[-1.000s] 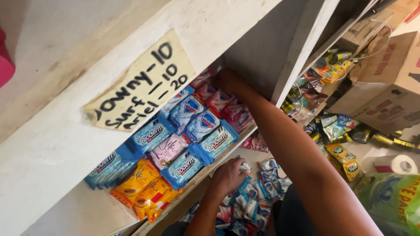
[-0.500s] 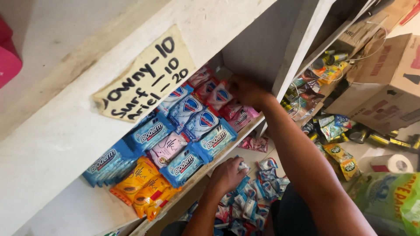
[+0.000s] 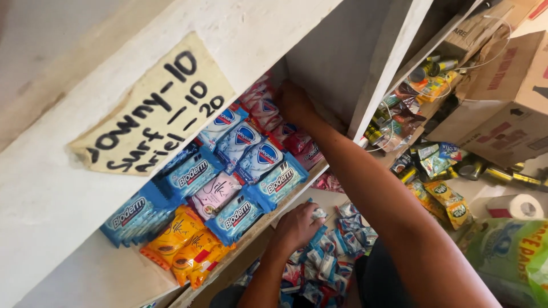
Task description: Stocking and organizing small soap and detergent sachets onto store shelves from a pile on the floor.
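Observation:
My right hand [image 3: 294, 104] reaches deep into a white shelf [image 3: 365, 85] and rests on pink and red soap packs [image 3: 268, 114] at the back; its fingers are hidden. In front of them lie blue and white soap packs [image 3: 246, 142], light blue soap packs [image 3: 188, 174], a pale pink pack [image 3: 214, 194] and orange packs [image 3: 182, 248]. Below the shelf edge, my left hand [image 3: 297, 228] lies curled on a heap of small blue, white and red sachets [image 3: 328, 262], with one sachet [image 3: 318, 214] at its fingertips.
A handwritten paper label [image 3: 154, 114] is stuck on the shelf's front board. To the right are more shelves with bottles and snack packets [image 3: 425, 159], cardboard boxes [image 3: 508, 114], a tape roll [image 3: 516, 206] and a green bag [image 3: 514, 256].
My right hand has moved a little further in over the pink packs at the back. My left hand stays on the sachet heap.

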